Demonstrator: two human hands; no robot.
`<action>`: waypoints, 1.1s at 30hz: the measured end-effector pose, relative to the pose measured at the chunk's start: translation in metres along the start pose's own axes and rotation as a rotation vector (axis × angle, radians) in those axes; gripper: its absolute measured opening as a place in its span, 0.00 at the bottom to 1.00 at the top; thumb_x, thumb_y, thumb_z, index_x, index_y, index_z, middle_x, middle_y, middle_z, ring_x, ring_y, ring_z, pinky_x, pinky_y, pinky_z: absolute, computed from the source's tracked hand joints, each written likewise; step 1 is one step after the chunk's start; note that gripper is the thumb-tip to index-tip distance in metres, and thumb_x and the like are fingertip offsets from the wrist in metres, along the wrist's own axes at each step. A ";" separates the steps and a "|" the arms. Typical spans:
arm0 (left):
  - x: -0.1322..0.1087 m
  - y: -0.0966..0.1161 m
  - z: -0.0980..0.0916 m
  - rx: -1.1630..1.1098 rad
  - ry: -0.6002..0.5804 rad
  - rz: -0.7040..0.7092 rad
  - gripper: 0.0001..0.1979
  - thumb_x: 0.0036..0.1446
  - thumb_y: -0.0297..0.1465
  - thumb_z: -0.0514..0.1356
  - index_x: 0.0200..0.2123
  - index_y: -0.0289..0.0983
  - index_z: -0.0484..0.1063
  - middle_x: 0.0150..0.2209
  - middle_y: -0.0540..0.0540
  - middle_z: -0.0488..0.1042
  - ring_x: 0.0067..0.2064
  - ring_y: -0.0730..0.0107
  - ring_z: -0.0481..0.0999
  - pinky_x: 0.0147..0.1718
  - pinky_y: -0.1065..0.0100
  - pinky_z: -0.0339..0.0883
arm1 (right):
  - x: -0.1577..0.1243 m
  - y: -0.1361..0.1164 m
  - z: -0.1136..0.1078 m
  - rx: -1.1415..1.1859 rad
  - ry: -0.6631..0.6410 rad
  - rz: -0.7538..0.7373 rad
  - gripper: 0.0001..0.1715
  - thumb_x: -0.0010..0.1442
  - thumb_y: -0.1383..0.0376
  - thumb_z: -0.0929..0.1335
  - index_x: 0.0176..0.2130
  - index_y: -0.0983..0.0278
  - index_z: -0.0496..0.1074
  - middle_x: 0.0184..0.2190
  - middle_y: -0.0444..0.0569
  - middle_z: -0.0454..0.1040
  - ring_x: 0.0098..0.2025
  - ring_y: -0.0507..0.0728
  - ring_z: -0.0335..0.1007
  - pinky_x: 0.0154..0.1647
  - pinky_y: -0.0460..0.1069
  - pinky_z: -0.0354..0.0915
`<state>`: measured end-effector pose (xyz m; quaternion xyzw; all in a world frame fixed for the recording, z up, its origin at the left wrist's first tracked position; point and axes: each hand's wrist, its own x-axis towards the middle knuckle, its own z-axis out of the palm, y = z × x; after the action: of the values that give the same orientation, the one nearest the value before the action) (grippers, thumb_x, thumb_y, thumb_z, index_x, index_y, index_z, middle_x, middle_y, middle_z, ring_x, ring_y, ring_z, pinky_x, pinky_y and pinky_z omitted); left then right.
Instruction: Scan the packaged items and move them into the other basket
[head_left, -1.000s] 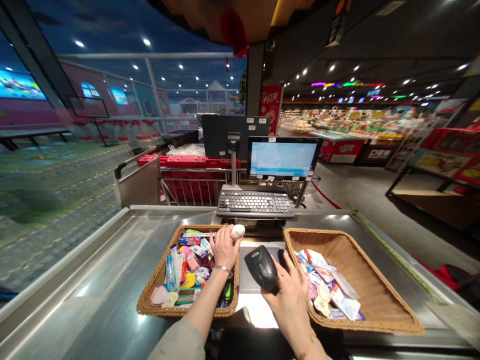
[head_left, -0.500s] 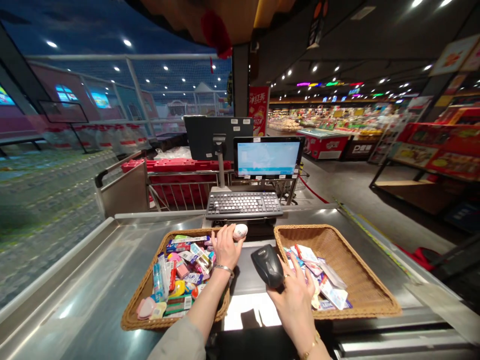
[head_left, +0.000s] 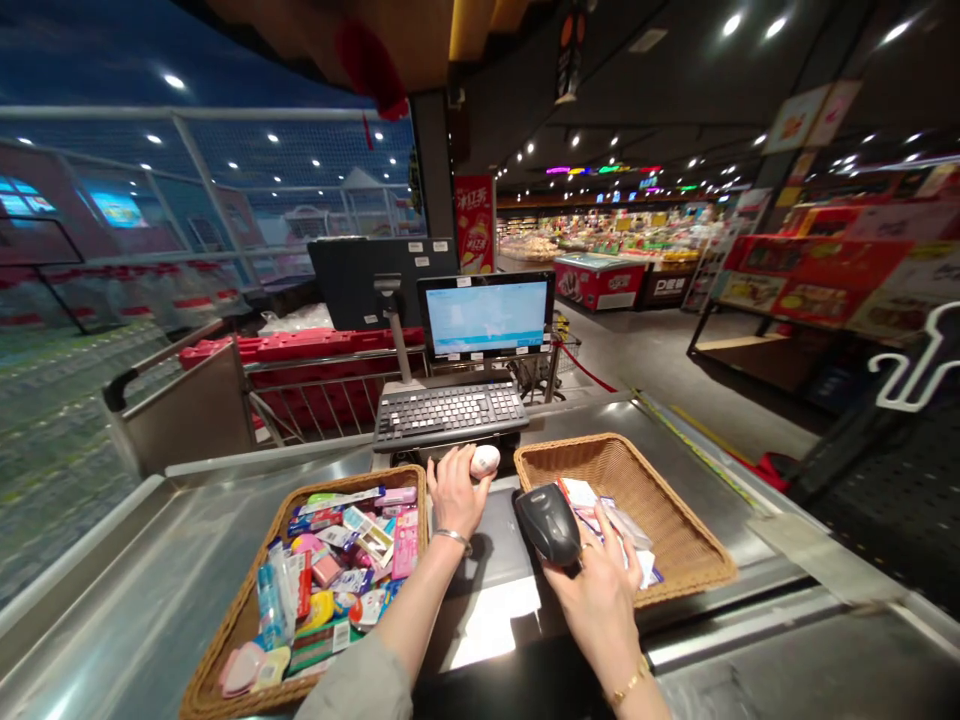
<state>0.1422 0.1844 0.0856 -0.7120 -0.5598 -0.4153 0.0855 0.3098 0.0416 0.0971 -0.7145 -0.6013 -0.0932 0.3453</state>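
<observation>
One white egg-shaped item (head_left: 485, 460), just in front of the keyboard (head_left: 450, 412), is clamped in the fingers of the L hand (head_left: 456, 497) — R hand (head_left: 604, 590), farther out and right of the keyboard, has fingers clamped on a black scanner (head_left: 551, 523). On the steel counter (head_left: 172, 560), one wicker basket w/ small pkgs (head_left: 319, 608) lies front-left of the keyboard, another wicker basket (head_left: 667, 510) front-right — lit monitor (head_left: 487, 315) just behind it.

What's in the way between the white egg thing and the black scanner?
Nothing that I can see. The left hand holds the white egg thing, the right hand holds the black scanner, with just a gap above the counter between.
</observation>
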 end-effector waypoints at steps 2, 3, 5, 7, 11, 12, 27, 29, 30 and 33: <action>0.001 0.006 0.003 -0.012 -0.013 0.008 0.22 0.56 0.41 0.60 0.54 0.41 0.69 0.51 0.41 0.76 0.57 0.53 0.70 0.63 0.47 0.47 | 0.001 0.005 -0.003 -0.026 0.015 0.016 0.23 0.56 0.56 0.67 0.51 0.60 0.72 0.58 0.57 0.68 0.64 0.68 0.54 0.60 0.65 0.48; 0.001 0.008 0.005 -0.016 -0.021 0.016 0.22 0.56 0.40 0.60 0.54 0.41 0.69 0.51 0.41 0.76 0.57 0.53 0.70 0.63 0.47 0.48 | 0.001 0.007 -0.004 -0.035 0.020 0.023 0.24 0.56 0.56 0.67 0.51 0.60 0.72 0.58 0.57 0.68 0.64 0.67 0.55 0.61 0.65 0.48; 0.002 0.012 0.009 -0.022 -0.038 0.038 0.22 0.56 0.39 0.61 0.54 0.42 0.69 0.52 0.41 0.76 0.58 0.53 0.69 0.63 0.47 0.48 | 0.001 0.013 -0.005 -0.044 0.034 0.039 0.25 0.57 0.54 0.67 0.51 0.61 0.71 0.57 0.58 0.68 0.63 0.66 0.56 0.61 0.64 0.48; 0.001 0.015 0.015 -0.026 -0.056 0.065 0.23 0.56 0.38 0.61 0.55 0.42 0.68 0.54 0.42 0.75 0.59 0.54 0.68 0.63 0.47 0.49 | 0.001 0.019 -0.005 -0.038 0.048 0.061 0.26 0.57 0.52 0.67 0.52 0.61 0.71 0.56 0.57 0.69 0.63 0.66 0.56 0.61 0.64 0.48; -0.002 0.023 0.024 -0.031 -0.106 0.125 0.24 0.55 0.36 0.61 0.56 0.43 0.68 0.56 0.43 0.73 0.60 0.54 0.66 0.63 0.46 0.48 | 0.000 0.033 -0.005 -0.039 0.064 0.125 0.26 0.57 0.50 0.66 0.49 0.61 0.72 0.55 0.56 0.71 0.64 0.66 0.55 0.61 0.65 0.47; -0.002 0.025 0.026 -0.032 -0.120 0.137 0.24 0.55 0.35 0.61 0.56 0.44 0.68 0.57 0.43 0.72 0.60 0.53 0.66 0.63 0.46 0.48 | 0.000 0.037 -0.005 -0.048 0.075 0.149 0.26 0.58 0.49 0.65 0.49 0.62 0.73 0.55 0.57 0.71 0.64 0.66 0.55 0.61 0.65 0.46; -0.006 0.063 0.055 -0.300 -0.354 0.423 0.27 0.62 0.29 0.54 0.64 0.47 0.59 0.62 0.45 0.65 0.57 0.64 0.70 0.53 0.62 0.69 | -0.002 0.075 -0.021 -0.094 0.097 0.312 0.25 0.56 0.47 0.63 0.39 0.61 0.77 0.47 0.55 0.77 0.64 0.66 0.55 0.61 0.65 0.45; -0.008 0.068 0.057 -0.338 -0.368 0.430 0.29 0.63 0.29 0.52 0.67 0.44 0.52 0.65 0.44 0.60 0.60 0.66 0.67 0.55 0.65 0.68 | -0.002 0.077 -0.021 -0.092 0.098 0.330 0.26 0.56 0.46 0.63 0.39 0.61 0.78 0.45 0.55 0.78 0.64 0.66 0.56 0.61 0.64 0.45; -0.008 0.070 0.057 -0.325 -0.362 0.435 0.30 0.63 0.30 0.52 0.67 0.42 0.50 0.66 0.43 0.59 0.62 0.65 0.66 0.57 0.64 0.66 | -0.001 0.078 -0.021 -0.090 0.105 0.337 0.27 0.56 0.46 0.62 0.38 0.61 0.78 0.44 0.55 0.79 0.64 0.66 0.56 0.61 0.64 0.45; -0.007 0.071 0.051 -0.183 -0.330 0.432 0.33 0.61 0.36 0.55 0.68 0.40 0.50 0.67 0.41 0.58 0.67 0.57 0.56 0.64 0.50 0.55 | -0.001 0.080 -0.019 -0.089 0.129 0.341 0.27 0.56 0.46 0.61 0.37 0.62 0.78 0.44 0.55 0.79 0.64 0.66 0.56 0.61 0.64 0.45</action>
<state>0.2292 0.1837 0.0729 -0.8774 -0.3617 -0.3148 0.0149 0.3888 0.0259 0.0803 -0.8133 -0.4432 -0.1055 0.3620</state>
